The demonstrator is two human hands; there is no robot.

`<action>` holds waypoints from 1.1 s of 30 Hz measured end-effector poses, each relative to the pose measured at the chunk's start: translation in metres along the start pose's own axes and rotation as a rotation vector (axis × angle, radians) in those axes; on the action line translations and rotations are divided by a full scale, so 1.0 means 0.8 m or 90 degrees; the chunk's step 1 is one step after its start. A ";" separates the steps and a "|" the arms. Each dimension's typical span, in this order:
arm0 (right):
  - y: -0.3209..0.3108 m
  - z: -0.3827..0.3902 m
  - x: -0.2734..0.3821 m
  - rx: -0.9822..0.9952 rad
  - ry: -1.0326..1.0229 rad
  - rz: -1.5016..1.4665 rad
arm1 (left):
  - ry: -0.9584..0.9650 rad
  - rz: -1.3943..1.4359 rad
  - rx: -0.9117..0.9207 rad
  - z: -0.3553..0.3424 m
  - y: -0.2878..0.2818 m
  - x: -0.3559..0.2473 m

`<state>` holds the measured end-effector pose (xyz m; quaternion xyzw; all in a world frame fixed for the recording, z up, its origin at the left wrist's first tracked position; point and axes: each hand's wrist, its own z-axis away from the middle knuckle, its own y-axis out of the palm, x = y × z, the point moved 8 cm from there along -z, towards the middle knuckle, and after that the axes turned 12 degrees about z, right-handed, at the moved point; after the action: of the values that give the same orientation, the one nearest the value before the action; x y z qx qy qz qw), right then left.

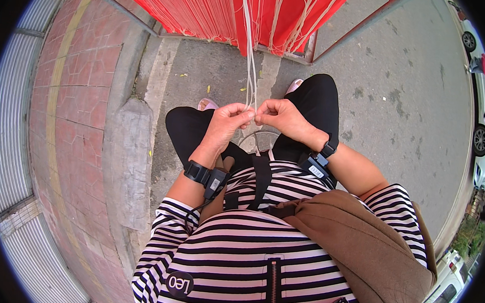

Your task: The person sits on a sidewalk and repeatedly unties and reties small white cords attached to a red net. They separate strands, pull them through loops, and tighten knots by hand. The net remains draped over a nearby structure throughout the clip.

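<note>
So I was sitting there with both hands up in front of my knees; my left hand (226, 123) had its fingertips pinched shut on the pale strings (252, 52), and my right hand (280, 118) was pinching the same bunch right beside it, thumb and forefinger closed tight; the two sets of fingertips were practically touching each other. The strings ran straight up from that pinch to the red hanging sheet (207, 5) in front of me, which had loads more thin pale threads running down its face; below my fingers a loose bit of string curled down toward my lap, hard to tell how far it went.

Each wrist had a black strap with a little device on it; the left wrist band (199, 174) had a cable trailing off toward my striped top (236, 251), and the right wrist band (322, 156) sat just above my black trousers (318, 95). A brown bag (359, 247) hung at my right side; under my feet was grey pavement (401, 105), with a red brick strip (85, 86) off to my left and white cars (479, 132) parked far right.
</note>
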<state>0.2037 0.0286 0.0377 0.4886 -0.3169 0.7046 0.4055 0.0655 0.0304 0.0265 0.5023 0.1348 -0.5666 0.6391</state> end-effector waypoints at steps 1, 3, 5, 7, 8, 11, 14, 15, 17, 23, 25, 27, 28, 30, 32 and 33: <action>-0.001 0.000 0.000 -0.010 0.001 0.038 | 0.007 -0.019 -0.005 0.000 0.000 -0.001; -0.002 0.000 0.001 -0.024 0.005 0.103 | 0.030 -0.053 -0.007 0.000 0.001 -0.004; -0.003 0.000 0.002 -0.033 0.003 0.153 | 0.034 -0.073 -0.009 -0.001 -0.001 -0.004; -0.001 0.000 0.001 -0.033 0.012 0.165 | 0.036 -0.077 -0.006 -0.002 -0.003 -0.003; -0.001 0.000 0.001 -0.034 0.006 0.173 | 0.033 -0.072 -0.004 -0.002 -0.004 -0.001; 0.000 -0.002 -0.001 -0.031 -0.002 0.151 | 0.011 -0.032 0.003 -0.003 -0.008 0.005; 0.001 -0.002 -0.003 -0.023 -0.018 0.122 | -0.007 0.017 0.002 -0.003 -0.009 0.011; 0.001 -0.002 -0.004 -0.023 -0.016 0.115 | -0.019 0.028 -0.007 -0.002 -0.011 0.014; 0.002 -0.002 -0.004 -0.025 -0.016 0.107 | -0.018 0.039 -0.006 -0.002 -0.008 0.015; 0.002 0.000 0.005 -0.046 -0.030 0.135 | -0.021 0.006 0.008 -0.001 -0.003 0.014; 0.002 0.001 0.007 -0.049 -0.028 0.151 | -0.015 0.004 0.011 -0.002 -0.004 0.014; 0.002 0.001 0.008 -0.050 -0.028 0.157 | -0.009 0.020 0.015 -0.004 -0.005 0.014; 0.001 0.002 0.008 -0.049 -0.028 0.156 | -0.016 0.054 0.014 -0.003 -0.006 0.017; -0.001 0.002 0.009 -0.047 -0.028 0.128 | -0.026 0.120 0.014 -0.002 -0.006 0.019; -0.003 0.004 0.008 -0.044 -0.010 0.082 | -0.028 0.188 0.000 0.000 -0.011 0.018; -0.005 0.006 0.014 -0.047 -0.030 0.027 | -0.032 0.223 -0.008 0.002 -0.015 0.017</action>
<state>0.2070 0.0294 0.0497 0.4829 -0.3624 0.6891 0.4008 0.0588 0.0231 0.0115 0.5000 0.0331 -0.4580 0.7343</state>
